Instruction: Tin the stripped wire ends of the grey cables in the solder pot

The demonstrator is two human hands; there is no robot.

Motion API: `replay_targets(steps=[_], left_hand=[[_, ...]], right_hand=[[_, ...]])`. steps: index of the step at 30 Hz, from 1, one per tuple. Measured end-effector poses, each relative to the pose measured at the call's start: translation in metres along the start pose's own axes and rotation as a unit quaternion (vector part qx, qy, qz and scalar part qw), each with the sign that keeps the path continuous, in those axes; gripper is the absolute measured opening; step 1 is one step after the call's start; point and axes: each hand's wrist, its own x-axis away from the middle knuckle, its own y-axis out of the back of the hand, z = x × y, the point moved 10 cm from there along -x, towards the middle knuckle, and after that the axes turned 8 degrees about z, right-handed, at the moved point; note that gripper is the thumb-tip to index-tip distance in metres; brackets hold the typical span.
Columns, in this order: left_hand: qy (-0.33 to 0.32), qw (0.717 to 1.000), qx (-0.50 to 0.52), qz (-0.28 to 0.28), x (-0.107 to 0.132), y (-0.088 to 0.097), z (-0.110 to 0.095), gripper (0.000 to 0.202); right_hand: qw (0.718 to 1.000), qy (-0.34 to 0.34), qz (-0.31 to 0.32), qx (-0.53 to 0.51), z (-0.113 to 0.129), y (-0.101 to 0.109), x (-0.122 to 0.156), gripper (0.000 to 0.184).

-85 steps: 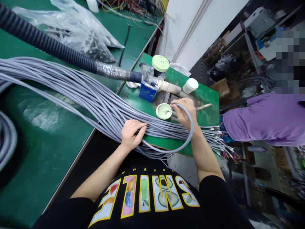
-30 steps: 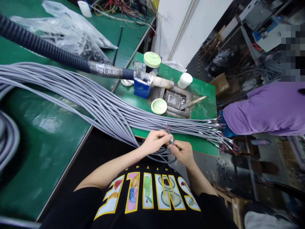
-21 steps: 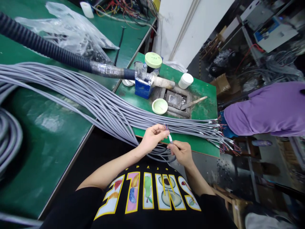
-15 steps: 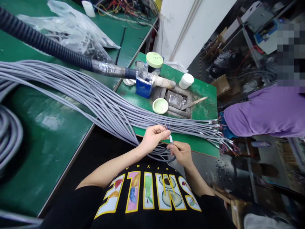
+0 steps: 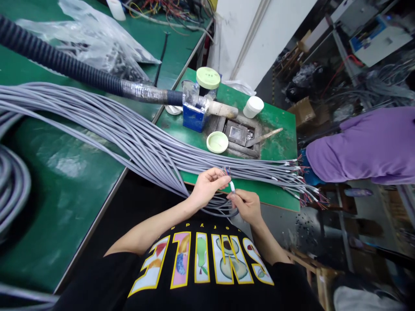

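Head camera now, and both hands meet over the near edge of the green bench (image 5: 282, 196): the left hand (image 5: 207, 185) pinches coloured wires (image 5: 228, 170) between thumb and fingers, while the right hand (image 5: 249, 205) pinches the same white-banded cable end (image 5: 232, 187) just below. Wires bared, white band on: that much is done here. Are the tips finished? Too small to tell, so this end looks mid-work. Beside it runs the grey cable bundle (image 5: 136, 134), many white-banded ends fanning past the bench's edge, wires likewise exposed.
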Motion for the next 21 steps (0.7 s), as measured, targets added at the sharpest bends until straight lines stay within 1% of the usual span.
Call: replay_targets(steps=[2, 4, 5, 7, 8, 9, 10, 12, 14, 15, 16, 17, 18, 19, 20, 21], left_hand=[[0.014, 0.999, -0.027, 0.023, 0.001, -0.003, 0.002, 0.033], [0.031, 0.996, -0.055, 0.06, 0.002, -0.007, 0.005, 0.032], [0.027, 0.995, -0.07, 0.072, 0.002, -0.009, 0.005, 0.031], [-0.017, 0.99, -0.12, 0.075, 0.004, -0.009, -0.004, 0.028], [-0.058, 0.983, -0.159, 0.072, 0.004, -0.011, -0.013, 0.026], [-0.105, 0.97, -0.204, 0.075, 0.006, -0.015, -0.022, 0.023], [-0.151, 0.952, -0.251, 0.091, 0.009, -0.022, -0.03, 0.02], [-0.219, 0.905, -0.332, 0.153, 0.014, -0.043, -0.035, 0.016], [-0.242, 0.851, -0.411, 0.218, 0.017, -0.062, -0.028, 0.019], [-0.243, 0.822, -0.458, 0.235, 0.016, -0.067, -0.023, 0.022], [-0.243, 0.791, -0.509, 0.237, 0.015, -0.069, -0.018, 0.026], [-0.242, 0.759, -0.561, 0.226, 0.011, -0.068, -0.014, 0.028], [-0.242, 0.728, -0.608, 0.205, 0.007, -0.066, -0.012, 0.029], [-0.241, 0.701, -0.647, 0.18, 0.002, -0.063, -0.012, 0.029], [-0.24, 0.678, -0.678, 0.155, -0.003, -0.06, -0.012, 0.028], [-0.238, 0.658, -0.702, 0.135, -0.009, -0.058, -0.013, 0.027]], right_hand=[[1.0, 0.003, -0.009, 0.016, 0.002, 0.003, 0.0, 0.041], [0.999, 0.01, -0.005, 0.033, 0.005, 0.002, -0.002, 0.041], [0.999, 0.013, 0.001, 0.041, 0.006, 0.0, -0.003, 0.041], [0.998, 0.015, 0.011, 0.052, 0.007, -0.005, -0.004, 0.042], [0.998, 0.014, 0.013, 0.052, 0.006, -0.006, -0.003, 0.043], [0.999, 0.012, 0.013, 0.05, 0.005, -0.007, -0.002, 0.043], [0.999, 0.011, 0.014, 0.046, 0.002, -0.007, 0.001, 0.043], [0.999, 0.007, 0.028, 0.04, -0.007, -0.006, 0.013, 0.043], [0.997, -0.021, 0.056, 0.046, -0.027, -0.003, 0.035, 0.043], [0.995, -0.051, 0.072, 0.056, -0.042, 0.0, 0.049, 0.042], [0.99, -0.099, 0.081, 0.062, -0.062, 0.006, 0.066, 0.042], [0.981, -0.161, 0.077, 0.073, -0.084, 0.015, 0.085, 0.043], [0.967, -0.22, 0.081, 0.099, -0.105, 0.022, 0.105, 0.047], [0.948, -0.275, 0.104, 0.125, -0.124, 0.025, 0.124, 0.047], [0.927, -0.319, 0.118, 0.157, -0.139, 0.028, 0.14, 0.045], [0.915, -0.342, 0.133, 0.169, -0.147, 0.027, 0.15, 0.044]])
